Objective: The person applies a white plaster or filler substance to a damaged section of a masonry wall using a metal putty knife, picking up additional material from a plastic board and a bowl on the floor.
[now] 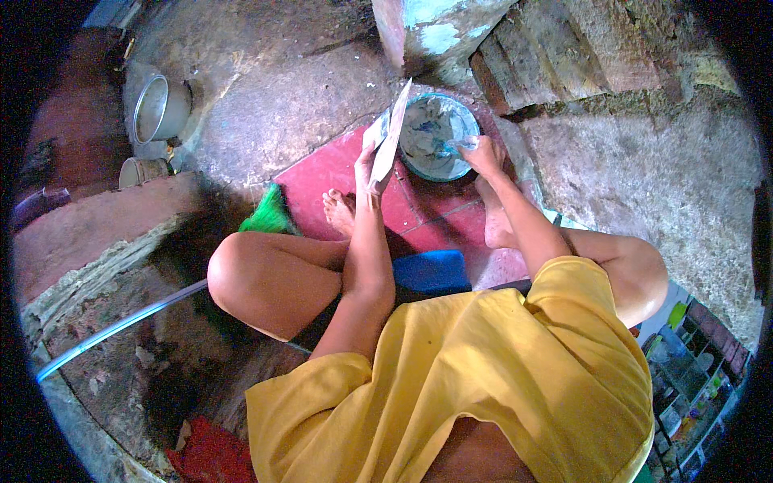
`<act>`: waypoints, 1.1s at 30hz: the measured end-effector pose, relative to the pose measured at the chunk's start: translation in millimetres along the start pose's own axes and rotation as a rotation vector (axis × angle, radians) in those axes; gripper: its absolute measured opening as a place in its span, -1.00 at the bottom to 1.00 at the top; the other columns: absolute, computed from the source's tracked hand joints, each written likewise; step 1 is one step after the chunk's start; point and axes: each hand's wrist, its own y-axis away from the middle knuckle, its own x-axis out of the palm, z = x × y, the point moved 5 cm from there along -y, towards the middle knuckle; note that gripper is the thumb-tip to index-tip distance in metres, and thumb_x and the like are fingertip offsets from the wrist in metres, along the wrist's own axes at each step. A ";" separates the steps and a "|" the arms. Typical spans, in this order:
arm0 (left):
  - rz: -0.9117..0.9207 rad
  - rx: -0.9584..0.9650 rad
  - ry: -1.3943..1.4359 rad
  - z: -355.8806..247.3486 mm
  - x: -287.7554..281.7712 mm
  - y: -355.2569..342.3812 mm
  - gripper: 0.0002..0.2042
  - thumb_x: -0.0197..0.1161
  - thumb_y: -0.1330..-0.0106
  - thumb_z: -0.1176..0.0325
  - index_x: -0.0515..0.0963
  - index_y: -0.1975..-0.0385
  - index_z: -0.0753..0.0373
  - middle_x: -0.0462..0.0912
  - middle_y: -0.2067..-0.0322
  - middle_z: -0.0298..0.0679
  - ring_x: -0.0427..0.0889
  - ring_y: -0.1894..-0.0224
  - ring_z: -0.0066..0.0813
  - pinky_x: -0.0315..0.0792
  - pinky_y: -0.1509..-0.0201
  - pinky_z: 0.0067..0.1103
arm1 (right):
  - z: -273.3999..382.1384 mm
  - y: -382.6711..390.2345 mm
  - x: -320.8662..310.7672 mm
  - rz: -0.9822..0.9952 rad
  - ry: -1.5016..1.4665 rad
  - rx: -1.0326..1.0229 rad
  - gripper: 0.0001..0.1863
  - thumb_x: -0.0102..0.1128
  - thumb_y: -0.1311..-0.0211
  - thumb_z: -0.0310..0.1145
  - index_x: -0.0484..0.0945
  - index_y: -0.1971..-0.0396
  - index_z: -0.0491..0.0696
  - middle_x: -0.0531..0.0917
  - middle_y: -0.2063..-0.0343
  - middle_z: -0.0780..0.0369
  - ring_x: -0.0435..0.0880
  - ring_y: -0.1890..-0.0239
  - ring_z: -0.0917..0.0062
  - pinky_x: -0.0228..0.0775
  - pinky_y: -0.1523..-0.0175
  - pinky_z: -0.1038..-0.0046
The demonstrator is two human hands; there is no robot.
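My left hand point(367, 171) is closed around a thin, flat, whitish board-like piece point(391, 138), held tilted on edge beside a round teal-rimmed tub point(477, 121). Greyish wet-looking paste point(424, 133) coats the inside of the tub. At the tub's right rim, my right hand point(485, 156) has its fingers closed on a small light-blue tool point(457, 146) that reaches over the paste. Its exact kind is hard to make out, as the fingers cover part of it.
Red floor tiles point(318, 171) lie under the tub, between my bare feet. Green bristles point(270, 213) stand by my left knee. A blue flat object point(432, 271) is before me. A metal pot point(171, 109) sits at the far left; a rough wall point(644, 161) rises at right.
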 end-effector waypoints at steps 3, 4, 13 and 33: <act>-0.026 -0.048 0.017 8.3 -1.0 -1.8 -0.62 0.03 -0.07 0.45 0.24 0.10 0.45 0.39 0.14 -0.01 0.44 0.14 -0.19 0.33 0.01 -0.42 | -40.9 -4.0 31.1 0.019 -0.021 0.061 -0.66 0.21 0.26 -0.01 0.59 0.52 0.06 0.58 0.56 0.15 0.56 0.46 0.30 0.34 0.33 0.34; -0.051 -0.012 -0.019 5.8 -2.0 -0.1 -0.63 0.03 -0.07 0.45 0.24 0.10 0.45 0.40 0.14 0.00 0.44 0.15 -0.19 0.33 0.02 -0.41 | -40.3 -6.0 34.3 0.049 -0.042 0.074 -0.66 0.20 0.25 -0.01 0.59 0.53 0.05 0.58 0.57 0.15 0.57 0.47 0.30 0.34 0.34 0.35; -0.164 0.029 -0.164 -0.8 -8.3 13.7 -0.62 0.00 -0.09 0.45 0.20 0.08 0.46 0.40 0.16 0.05 0.46 0.17 -0.14 0.39 0.07 -0.40 | -24.8 5.7 27.6 0.173 -0.158 0.089 -0.68 0.18 0.21 -0.02 0.58 0.56 0.03 0.58 0.60 0.19 0.57 0.50 0.35 0.34 0.37 0.39; -0.174 0.333 -0.702 -15.7 89.8 51.9 -0.65 -0.01 -0.10 0.31 0.29 0.12 0.34 0.47 0.23 -0.14 0.48 0.20 -0.32 0.40 0.13 -0.47 | -20.2 78.9 -79.1 -0.115 -0.389 0.240 -0.72 0.21 0.17 -0.19 0.53 0.57 -0.12 0.58 0.63 0.21 0.54 0.58 0.52 0.33 0.43 0.51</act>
